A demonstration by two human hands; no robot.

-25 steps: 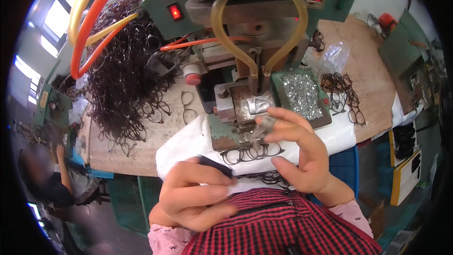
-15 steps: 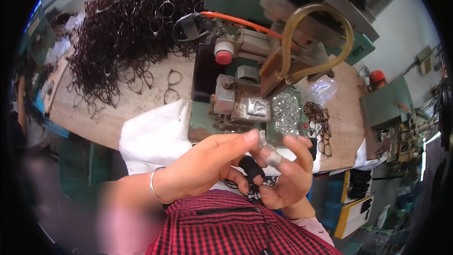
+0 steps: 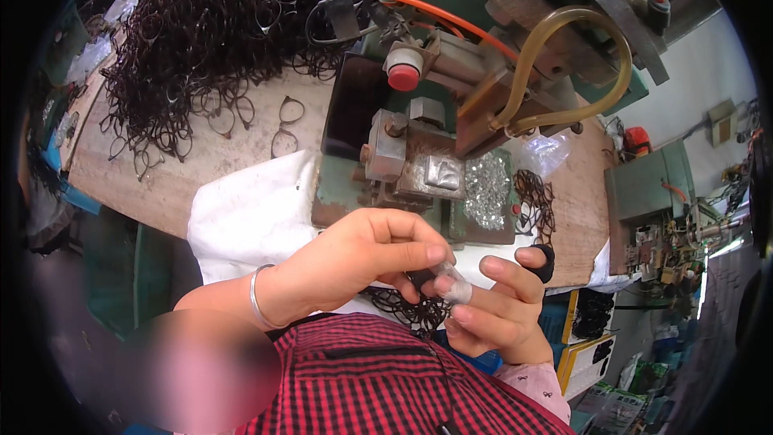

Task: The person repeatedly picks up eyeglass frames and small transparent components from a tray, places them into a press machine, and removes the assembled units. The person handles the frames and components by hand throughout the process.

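My left hand, with a silver bangle at its wrist, reaches across in front of me. Its thumb and fingertips pinch the end of a strip of clear tape. That tape is wound around a finger of my right hand. The right hand's fingers are spread and half bent, holding nothing. A black finger cover sits on another of its fingers. Dark eyeglass frames lie below both hands, partly hidden by them.
A green press with a yellowish hose and red button stands ahead. Small shiny pieces fill its tray. Dark eyeglass frames are heaped at left; white cloth covers the bench's near edge.
My left hand's fingers have closed from stretched out to a pinch at the tape on the right hand's finger. The view has shifted slightly, moving the press rightward in the picture.
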